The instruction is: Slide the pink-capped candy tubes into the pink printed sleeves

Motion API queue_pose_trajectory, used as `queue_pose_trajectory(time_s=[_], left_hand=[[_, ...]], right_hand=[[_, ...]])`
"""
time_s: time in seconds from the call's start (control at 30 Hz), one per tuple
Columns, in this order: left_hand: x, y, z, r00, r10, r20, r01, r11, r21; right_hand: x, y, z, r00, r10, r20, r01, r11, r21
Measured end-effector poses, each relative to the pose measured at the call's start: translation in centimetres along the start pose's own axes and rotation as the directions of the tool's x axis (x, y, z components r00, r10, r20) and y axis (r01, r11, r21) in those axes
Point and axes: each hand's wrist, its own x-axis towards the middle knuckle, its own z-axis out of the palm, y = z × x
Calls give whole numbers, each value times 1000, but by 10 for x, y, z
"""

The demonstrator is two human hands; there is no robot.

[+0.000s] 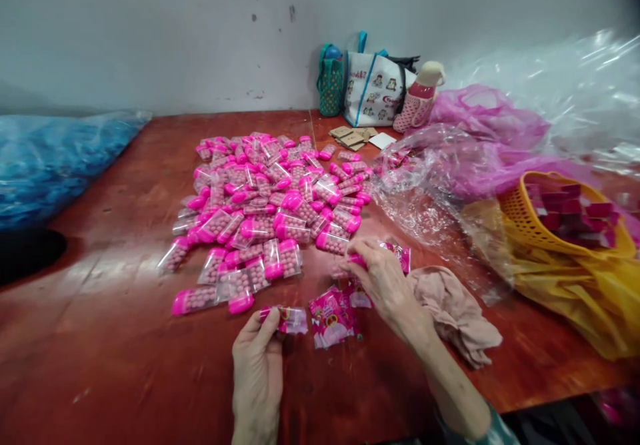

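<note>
pink capsule packs (270, 205) on red-brown table (115, 312), blue plastic (45, 158), yellow basket (530, 225), beige cloth (455, 312)

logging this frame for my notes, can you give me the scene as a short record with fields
surface: red-brown table
left hand: left hand pinches a small clear packet with pink print
right hand: right hand rests on pink capsule packs at the near edge of the pile
main pile: pink capsule packs spread over the table's middle
between hands: pink printed sachets
beside right hand: beige cloth
right side: yellow basket, crumpled clear plastic
back: tote bag
left side: blue plastic sack
</note>
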Motion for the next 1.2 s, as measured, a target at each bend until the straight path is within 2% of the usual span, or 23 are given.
queue_pose_trajectory(time_s=[0.07, 0.13, 0.23, 0.37, 0.47, 0.57, 0.63, 0.7, 0.8, 0.9, 0.93, 1.03, 1.07, 1.2], left_hand=[[0, 1, 3, 1000, 11, 9, -11, 1000, -1], [-1, 2, 4, 1000, 21, 8, -21, 1000, -2], [-2, 4, 4, 999, 37, 0, -37, 999, -10], [0, 9, 1, 998, 58, -14, -59, 998, -25], [3, 12, -1, 998, 67, -20, -68, 997, -38], [6, 14, -2, 998, 68, -16, -69, 996, -50], [7, 13, -1, 998, 67, -12, -68, 996, -57], [6, 13, -1, 997, 70, -13, -70, 995, -65], [5, 13, 0, 996, 84, -21, -86, 994, -75], [4, 14, 1, 993, 112, -34, -114, 990, -84], [3, 14, 2, 992, 120, -37, -122, 989, -85], [0, 13, 8, 991, 134, -24, -135, 988, -78], [-1, 13, 10, 990, 139, -17, -140, 987, -76], [-7, 10, 15, 985, 173, -5, -173, 982, -72]], right_hand=[[-4, -8, -4, 988, -122, 98, 135, 981, -139], [-2, -17, -1, 960, -184, 210, 230, 947, -223], [10, -31, 14, 939, -185, 289, 257, 937, -235], [32, -40, 35, 941, -180, 287, 238, 954, -182], [39, -38, 47, 953, -137, 271, 179, 974, -137], [28, -30, 57, 965, -93, 244, 117, 990, -84], [16, -25, 61, 971, -74, 228, 70, 997, 27], [5, -23, 62, 977, -6, 213, -39, 978, 206], [-1, -27, 55, 967, 121, 225, -200, 906, 373], [-5, -40, 41, 942, 165, 293, -291, 835, 468], [-7, -45, 36, 927, 181, 327, -339, 778, 529], [-17, -60, 27, 870, 237, 432, -488, 528, 695], [-20, -63, 26, 859, 251, 447, -511, 480, 712], [-27, -69, 25, 856, 276, 438, -516, 508, 690]])
